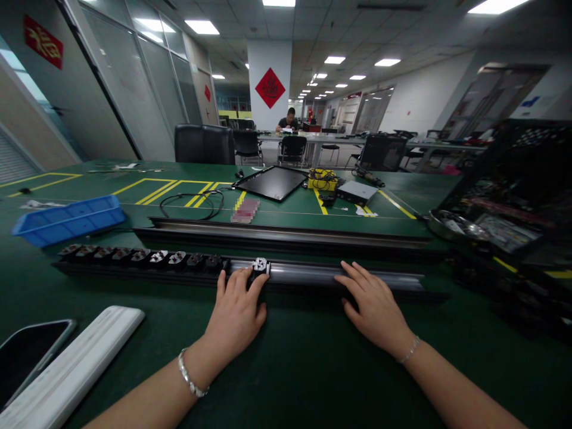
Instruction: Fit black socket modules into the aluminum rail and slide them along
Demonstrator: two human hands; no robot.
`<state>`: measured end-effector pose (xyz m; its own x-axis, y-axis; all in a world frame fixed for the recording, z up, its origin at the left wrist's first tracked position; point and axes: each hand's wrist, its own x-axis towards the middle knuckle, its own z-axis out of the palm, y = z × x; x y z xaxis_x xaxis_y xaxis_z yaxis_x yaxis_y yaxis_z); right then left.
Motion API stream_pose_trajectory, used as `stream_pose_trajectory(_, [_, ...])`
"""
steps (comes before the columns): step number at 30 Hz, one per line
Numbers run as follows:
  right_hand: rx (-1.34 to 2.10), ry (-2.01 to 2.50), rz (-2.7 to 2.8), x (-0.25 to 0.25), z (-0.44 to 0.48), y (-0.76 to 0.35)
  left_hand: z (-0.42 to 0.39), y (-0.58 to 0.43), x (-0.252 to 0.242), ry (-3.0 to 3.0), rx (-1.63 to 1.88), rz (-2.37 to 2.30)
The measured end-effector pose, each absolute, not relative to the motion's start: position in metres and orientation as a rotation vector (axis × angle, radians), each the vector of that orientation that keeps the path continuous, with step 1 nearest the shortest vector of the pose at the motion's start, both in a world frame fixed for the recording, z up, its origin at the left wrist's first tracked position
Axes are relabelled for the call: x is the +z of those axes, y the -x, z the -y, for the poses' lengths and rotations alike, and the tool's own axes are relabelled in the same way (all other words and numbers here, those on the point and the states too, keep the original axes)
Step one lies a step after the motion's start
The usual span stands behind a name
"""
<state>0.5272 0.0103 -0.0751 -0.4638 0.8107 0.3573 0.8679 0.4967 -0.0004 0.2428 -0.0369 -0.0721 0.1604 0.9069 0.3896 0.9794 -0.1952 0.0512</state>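
A long black channel rail (308, 274) lies across the green table in front of me. Several black socket modules (140, 255) with metal contacts sit side by side in its left part. One separate socket module (260, 266) stands in the channel right of that row. Around its near side are the thumb and index finger of my left hand (235, 313), with the other fingers over the rail's near edge. My right hand (378, 307) rests farther right, its fingers spread and their tips on the rail; nothing is in it.
Behind lies a second black rail (286, 233). A blue bin (71, 219) is at left, with a white bar (80, 363) and a phone (31, 351) nearer. Farther back are a dark panel (274, 182), a yellow box (322, 180) and a grey box (356, 192). A person (287, 122) sits far off.
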Motion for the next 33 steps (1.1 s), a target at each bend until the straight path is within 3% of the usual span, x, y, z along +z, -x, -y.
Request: stream_pose_trajectory(33, [-0.277, 1.44, 2.449, -0.0743, -0.0099, -0.5266, 0.0362, -0.2437, -0.0698, 2.235, -0.544, 1.883])
